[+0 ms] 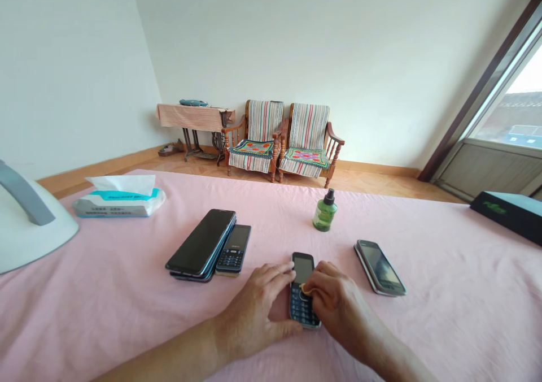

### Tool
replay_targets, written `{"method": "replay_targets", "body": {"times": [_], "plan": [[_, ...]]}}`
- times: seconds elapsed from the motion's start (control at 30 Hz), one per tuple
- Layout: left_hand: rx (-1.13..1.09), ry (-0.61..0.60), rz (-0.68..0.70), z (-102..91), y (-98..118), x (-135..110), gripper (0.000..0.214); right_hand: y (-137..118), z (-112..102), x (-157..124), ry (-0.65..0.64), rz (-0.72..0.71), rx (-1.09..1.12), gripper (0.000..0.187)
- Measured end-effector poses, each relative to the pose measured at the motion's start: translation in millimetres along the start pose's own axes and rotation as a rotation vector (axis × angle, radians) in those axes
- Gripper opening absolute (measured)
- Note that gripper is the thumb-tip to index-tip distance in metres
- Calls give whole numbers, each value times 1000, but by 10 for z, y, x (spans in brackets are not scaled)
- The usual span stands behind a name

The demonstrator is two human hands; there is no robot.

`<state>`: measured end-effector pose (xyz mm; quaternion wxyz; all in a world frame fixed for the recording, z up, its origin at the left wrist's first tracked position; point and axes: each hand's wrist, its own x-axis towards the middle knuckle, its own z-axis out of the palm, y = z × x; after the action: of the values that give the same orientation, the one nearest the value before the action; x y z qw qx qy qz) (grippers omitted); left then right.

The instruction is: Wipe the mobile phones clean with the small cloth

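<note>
A small dark keypad phone [302,291] lies on the pink cloth [127,314] right in front of me. My left hand [258,308] rests on its left side, fingers stretched along the edge and thumb against the lower end, holding it steady. My right hand [334,300] is closed in a pinch over the keypad, pressing a small yellowish bit that I cannot make out onto the phone.
Stacked large phones [203,245] and another keypad phone [234,249] lie at the left. A grey touchscreen phone [380,267] lies at the right, a green spray bottle [325,211] behind. A tissue pack [121,197], a white appliance [29,224] and a dark box [510,213] stand around the edges.
</note>
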<state>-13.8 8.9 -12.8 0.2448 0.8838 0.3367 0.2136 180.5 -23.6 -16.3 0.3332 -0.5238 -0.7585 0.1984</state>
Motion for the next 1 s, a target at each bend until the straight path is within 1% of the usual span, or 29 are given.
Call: {"method": "replay_targets", "body": {"times": [0.07, 0.23, 0.4, 0.47, 0.67, 0.8, 0.93, 1.0], "plan": [[-5, 0, 5, -3, 1, -2, 68, -7, -3, -2, 6, 14, 2, 29], [-21, 8, 9, -1, -1, 0, 66, -35, 13, 1, -10, -28, 14, 31], [13, 6, 11, -3, 7, -1, 68, 12, -44, -16, 6, 43, -22, 29], [22, 6, 6, -7, 14, 1, 69, 32, -48, -38, 21, 49, -32, 29], [18, 5, -13, -12, 29, 10, 69, 31, 38, -58, 37, -25, -70, 30], [-4, 6, 9, -14, 28, 6, 70, 39, 46, 61, 60, -28, -143, 29], [-33, 20, 33, -11, 14, 1, 71, 119, -33, 273, 37, -34, -173, 27], [-34, 23, 34, -6, 5, -3, 69, 186, -68, 365, 145, 8, -156, 26]]}}
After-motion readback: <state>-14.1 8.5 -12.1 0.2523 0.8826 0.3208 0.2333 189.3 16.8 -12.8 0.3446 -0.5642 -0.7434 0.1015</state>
